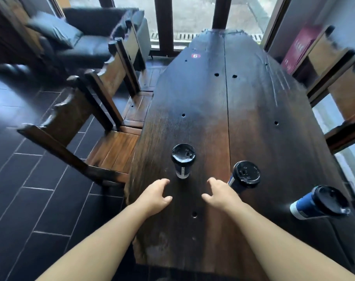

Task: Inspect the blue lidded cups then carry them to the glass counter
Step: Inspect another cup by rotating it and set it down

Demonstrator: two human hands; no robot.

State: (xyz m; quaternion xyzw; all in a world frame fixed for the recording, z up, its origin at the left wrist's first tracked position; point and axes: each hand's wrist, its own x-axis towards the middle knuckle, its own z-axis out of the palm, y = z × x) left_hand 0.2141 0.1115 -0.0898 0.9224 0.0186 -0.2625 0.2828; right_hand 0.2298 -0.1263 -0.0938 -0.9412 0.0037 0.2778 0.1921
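Note:
Three blue cups with black lids stand upright on a long dark wooden table (213,98). The left cup (183,160) is just beyond my hands. The middle cup (246,175) stands right beside my right hand. The right cup (319,202) is near the table's right edge. My left hand (157,194) hovers over the table below and left of the left cup, fingers apart, holding nothing. My right hand (221,192) is spread likewise, its back close to the middle cup but not gripping it.
Wooden chairs (103,126) line the table's left side over a dark tiled floor (30,189). More chairs (338,82) stand on the right. A dark sofa (87,37) and windows lie beyond the far end. A red number sticker (195,55) marks the tabletop.

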